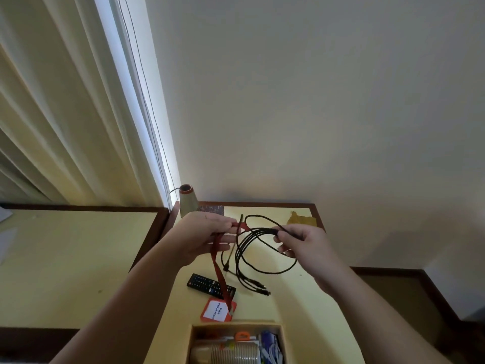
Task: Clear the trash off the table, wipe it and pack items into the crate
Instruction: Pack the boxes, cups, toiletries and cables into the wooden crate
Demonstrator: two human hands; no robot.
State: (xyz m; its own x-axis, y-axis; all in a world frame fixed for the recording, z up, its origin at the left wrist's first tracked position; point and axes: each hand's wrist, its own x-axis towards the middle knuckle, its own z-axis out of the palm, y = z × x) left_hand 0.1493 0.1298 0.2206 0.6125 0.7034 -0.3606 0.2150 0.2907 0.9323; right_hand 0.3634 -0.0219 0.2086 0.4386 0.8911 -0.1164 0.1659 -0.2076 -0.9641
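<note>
Left hand (207,232) pinching red lanyard (217,264); right hand (301,243) pinching coiled black cable (262,248), held above tabletop (301,311). Crate (282,337) at 6 o'clock, remote (202,282) just beyond.

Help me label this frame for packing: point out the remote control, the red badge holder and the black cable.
remote control (210,287): head view, middle of its button face.
red badge holder (218,310): head view, on its white card.
black cable (265,269): head view, lower arc of the coiled loops.
</note>
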